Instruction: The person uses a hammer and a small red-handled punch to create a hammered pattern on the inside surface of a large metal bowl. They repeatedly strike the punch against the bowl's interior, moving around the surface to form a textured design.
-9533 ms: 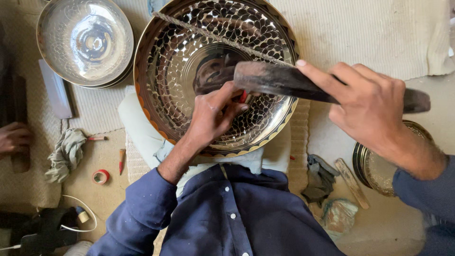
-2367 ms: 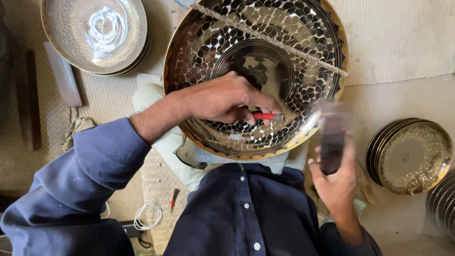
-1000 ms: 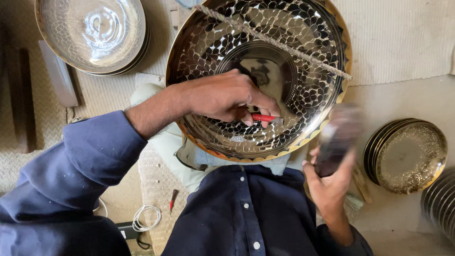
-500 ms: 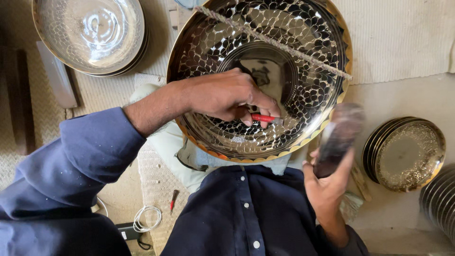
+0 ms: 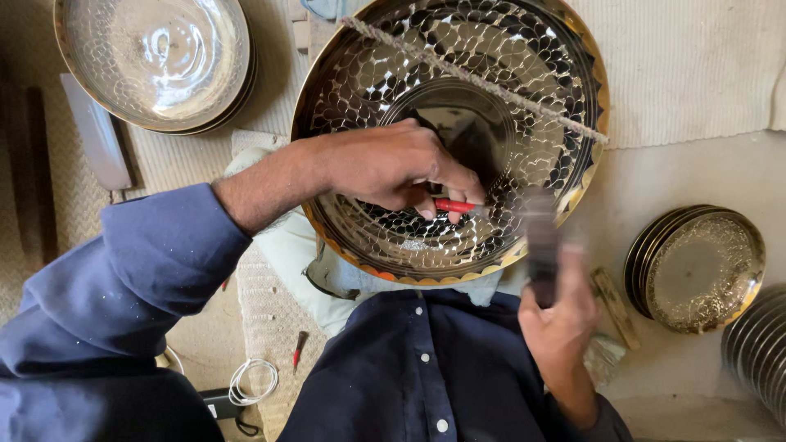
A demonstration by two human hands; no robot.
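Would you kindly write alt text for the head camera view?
A left hand presses a red-handled tool into a large patterned brass bowl, while the right hand holds a blurred dark hammer beside it.

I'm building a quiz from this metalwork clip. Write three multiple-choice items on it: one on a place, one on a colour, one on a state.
1. Where is the left hand?
A. Inside the large patterned bowl
B. On the floor mat
C. On the stack of plates

2. What colour is the small tool in the left hand's fingers?
A. Green
B. Red
C. White

3. How does the dark tool in the right hand look?
A. Lying flat on the floor
B. Sharp and still
C. Blurred, held upright near the bowl's rim

Answers:
1 A, the hand rests over the bowl's inner wall.
2 B, a red shaft shows between the fingertips.
3 C, it is smeared while the bowl stays sharp.
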